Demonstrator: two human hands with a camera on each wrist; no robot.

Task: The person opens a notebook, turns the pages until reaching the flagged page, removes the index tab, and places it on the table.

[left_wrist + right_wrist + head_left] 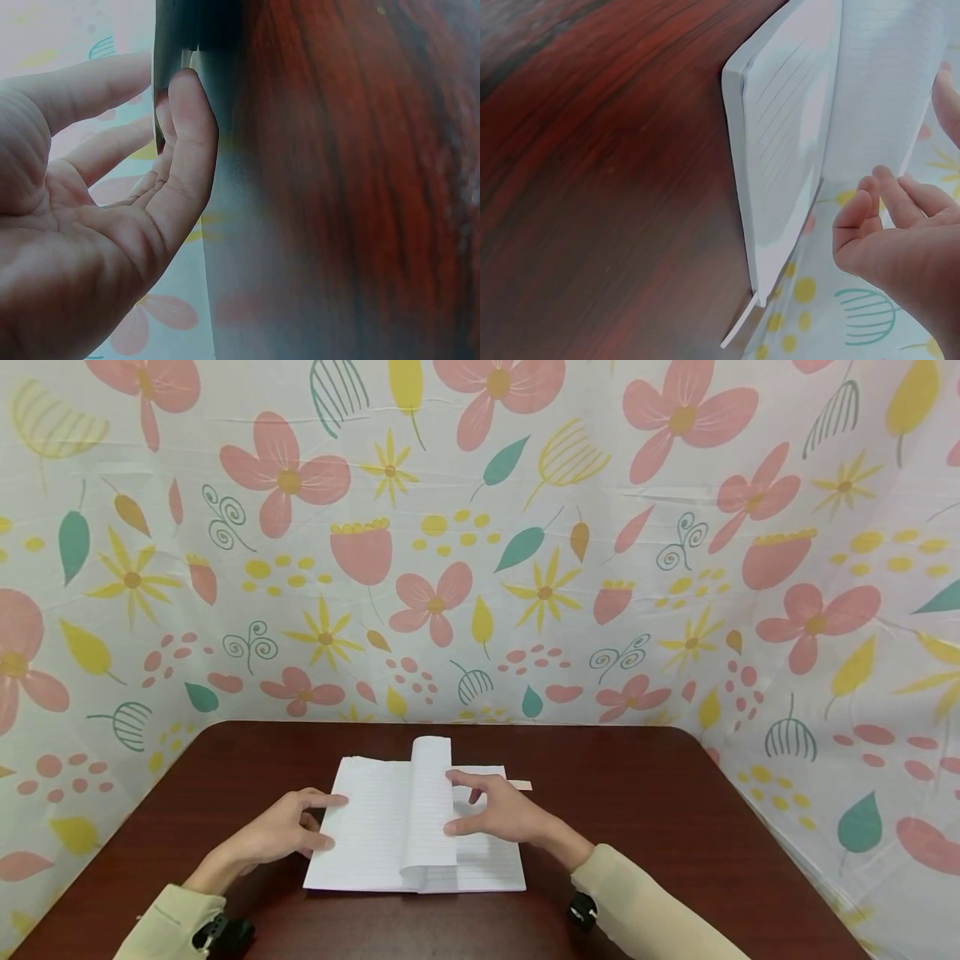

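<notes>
An open lined notebook (367, 835) lies on the table, and one of its pages (431, 802) stands curled up near the middle. At the notebook's left edge, my left hand (281, 828) grips the side; in the left wrist view its fingers (193, 142) lie on both sides of the thin edge. My right hand (513, 810) holds the raised page by its free edge, with thumb and index finger spread along it. In the right wrist view the page (881, 90) rises above the right-hand stack (784, 165), and the right hand's other fingers (855, 217) are bent.
A pale ribbon or strip (521, 785) sticks out from the notebook's right edge onto the dark wooden table (637, 793). A flower-printed cloth (480, 543) hangs behind the table and along its sides.
</notes>
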